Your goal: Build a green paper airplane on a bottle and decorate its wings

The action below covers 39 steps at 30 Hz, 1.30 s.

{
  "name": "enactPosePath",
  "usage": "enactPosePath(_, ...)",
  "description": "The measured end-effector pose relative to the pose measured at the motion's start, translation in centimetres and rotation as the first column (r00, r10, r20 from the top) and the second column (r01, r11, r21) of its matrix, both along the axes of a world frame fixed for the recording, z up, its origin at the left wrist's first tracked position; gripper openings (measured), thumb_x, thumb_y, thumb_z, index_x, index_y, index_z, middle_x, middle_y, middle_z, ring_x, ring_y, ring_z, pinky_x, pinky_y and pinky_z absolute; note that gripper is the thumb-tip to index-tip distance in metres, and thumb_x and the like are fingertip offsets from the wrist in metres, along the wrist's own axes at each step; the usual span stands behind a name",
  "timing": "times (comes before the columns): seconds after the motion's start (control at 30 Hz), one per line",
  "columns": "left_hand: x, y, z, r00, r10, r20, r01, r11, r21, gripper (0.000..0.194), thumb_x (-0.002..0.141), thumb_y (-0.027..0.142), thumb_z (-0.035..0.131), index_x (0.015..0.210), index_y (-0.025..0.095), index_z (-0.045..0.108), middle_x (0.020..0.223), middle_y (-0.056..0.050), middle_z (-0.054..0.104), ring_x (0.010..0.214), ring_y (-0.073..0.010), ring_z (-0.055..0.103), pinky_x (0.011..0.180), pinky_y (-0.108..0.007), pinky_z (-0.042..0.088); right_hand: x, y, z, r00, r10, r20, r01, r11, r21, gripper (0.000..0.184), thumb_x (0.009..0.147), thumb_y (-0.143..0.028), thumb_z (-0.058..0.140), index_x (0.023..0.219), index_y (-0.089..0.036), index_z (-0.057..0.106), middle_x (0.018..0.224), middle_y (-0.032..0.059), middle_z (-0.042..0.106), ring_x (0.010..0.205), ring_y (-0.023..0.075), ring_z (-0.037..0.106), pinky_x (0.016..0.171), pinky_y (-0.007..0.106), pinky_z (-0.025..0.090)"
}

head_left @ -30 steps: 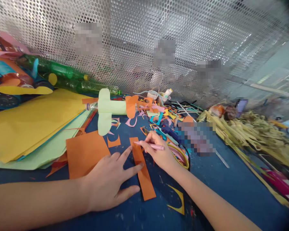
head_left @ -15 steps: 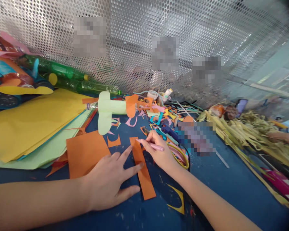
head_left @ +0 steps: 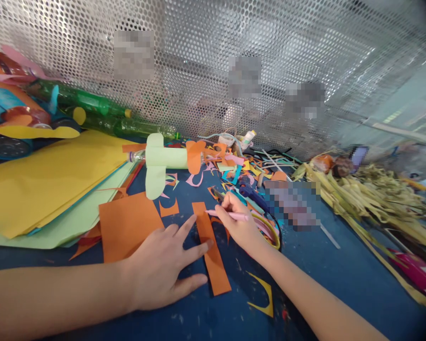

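An orange paper strip (head_left: 215,263) lies slanted on the blue table (head_left: 319,279). My left hand (head_left: 163,267) rests flat with fingers spread, two fingertips touching the strip's left side and the thumb just beside it. My right hand (head_left: 239,222) is closed around a pink pen (head_left: 232,216), its tip at the strip's upper right edge. Partly under my left hand lies a larger orange paper sheet (head_left: 128,225). Beyond it sits a plastic bottle wrapped in pale green paper (head_left: 173,158), with wing-like flaps and an orange paper piece at one end.
Yellow and green paper sheets (head_left: 53,180) are stacked at left, with green bottles (head_left: 92,104) behind. Paper scraps (head_left: 234,161) and a dark blue glue gun (head_left: 253,195) lie beyond my right hand. Dried husks (head_left: 362,203) cover the right side. A perforated metal screen (head_left: 199,38) stands behind.
My right hand has shifted slightly right and down with the pen, whose tip moved from the strip's top corner a little down its right edge. My left hand stays put.
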<state>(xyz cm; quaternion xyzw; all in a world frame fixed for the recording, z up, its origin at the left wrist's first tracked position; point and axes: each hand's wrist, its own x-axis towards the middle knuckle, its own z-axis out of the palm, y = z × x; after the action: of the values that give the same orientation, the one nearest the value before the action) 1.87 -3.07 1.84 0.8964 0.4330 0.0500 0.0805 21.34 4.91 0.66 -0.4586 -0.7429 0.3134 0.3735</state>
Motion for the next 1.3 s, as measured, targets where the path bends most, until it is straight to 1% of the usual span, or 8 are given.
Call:
enactPosePath(0.2,-0.02,0.02,0.01,1.000,0.001,0.011,-0.001,1.000,-0.011,0.050,0.088,0.055,0.035,0.133,0.036,0.042,0.145,-0.017,0.029,0.103,-0.0348,0.056,0.078,-0.052,0.049,0.03,-0.03,0.01,0.999,-0.019,-0.042,0.019,1.000,-0.021,0.024,0.082,-0.024,0.049,0.064,-0.022,0.032,0.059,-0.0067,0.031,0.055,0.0111,0.041,0.056,0.023,0.042)
enactPosePath(0.27,-0.04,-0.02,0.03,1.000,0.000,0.012,0.000,1.000,-0.014,0.050,0.088,0.055,0.034,0.133,0.036,0.042,0.145,-0.017,0.029,0.104,-0.0353,0.056,0.078,-0.053,0.049,0.14,0.01,-0.02,0.999,-0.025,-0.044,0.023,0.999,-0.037,0.024,0.081,-0.021,0.048,0.063,-0.022,0.032,0.058,-0.0071,0.031,0.053,0.0106,0.038,0.053,0.022,0.039)
enactPosePath(0.37,-0.07,-0.11,0.05,1.000,-0.004,0.011,0.004,1.000,-0.018,0.050,0.088,0.055,0.034,0.133,0.035,0.042,0.145,-0.018,0.028,0.105,-0.0364,0.055,0.079,-0.053,0.049,0.30,0.11,-0.07,0.999,-0.040,-0.036,0.039,0.999,-0.016,0.023,0.077,-0.017,0.048,0.061,-0.021,0.032,0.058,-0.0071,0.029,0.052,0.0103,0.032,0.049,0.022,0.030)
enactPosePath(0.43,-0.07,-0.17,0.05,1.000,-0.005,0.009,0.005,1.000,-0.020,0.050,0.088,0.055,0.034,0.132,0.035,0.043,0.145,-0.018,0.027,0.104,-0.0369,0.055,0.079,-0.053,0.048,0.37,0.17,-0.11,0.998,-0.042,-0.045,0.042,0.999,-0.005,0.023,0.075,-0.015,0.048,0.061,-0.021,0.032,0.058,-0.0068,0.030,0.053,0.0105,0.031,0.050,0.022,0.028)
enactPosePath(0.67,-0.05,-0.06,0.00,1.000,0.003,0.023,-0.002,1.000,-0.005,0.049,0.087,0.054,0.036,0.131,0.034,0.045,0.144,-0.017,0.030,0.103,-0.0367,0.056,0.077,-0.053,0.049,0.47,0.25,-0.27,0.995,-0.052,-0.080,0.048,0.998,-0.052,0.022,0.073,-0.016,0.048,0.058,-0.021,0.031,0.057,-0.0061,0.031,0.053,0.0108,0.031,0.050,0.022,0.032)
enactPosePath(0.87,-0.04,-0.03,-0.08,0.999,0.002,0.038,-0.002,1.000,0.006,0.049,0.087,0.055,0.037,0.131,0.035,0.046,0.144,-0.016,0.031,0.103,-0.0367,0.056,0.077,-0.053,0.049,0.42,0.21,-0.19,0.992,-0.065,-0.110,0.057,0.995,-0.077,0.025,0.071,-0.018,0.049,0.056,-0.021,0.029,0.055,-0.0060,0.029,0.050,0.0100,0.031,0.046,0.021,0.032)
enactPosePath(1.1,0.03,-0.13,-0.12,1.000,0.001,0.030,-0.001,1.000,-0.003,0.049,0.087,0.055,0.036,0.132,0.035,0.044,0.144,-0.016,0.030,0.103,-0.0365,0.056,0.077,-0.053,0.049,0.34,0.11,-0.09,0.993,-0.082,-0.085,0.074,0.992,-0.102,0.026,0.072,-0.016,0.048,0.056,-0.021,0.028,0.055,-0.0062,0.027,0.048,0.0091,0.032,0.045,0.019,0.034)
enactPosePath(1.3,-0.09,-0.15,0.05,0.999,0.001,0.034,-0.001,1.000,-0.002,0.049,0.088,0.055,0.036,0.132,0.035,0.044,0.144,-0.016,0.030,0.103,-0.0355,0.055,0.077,-0.052,0.049,0.21,0.02,0.01,0.991,-0.077,-0.107,0.062,0.989,-0.136,0.026,0.071,-0.016,0.048,0.056,-0.021,0.028,0.054,-0.0066,0.027,0.045,0.0083,0.033,0.042,0.018,0.034)
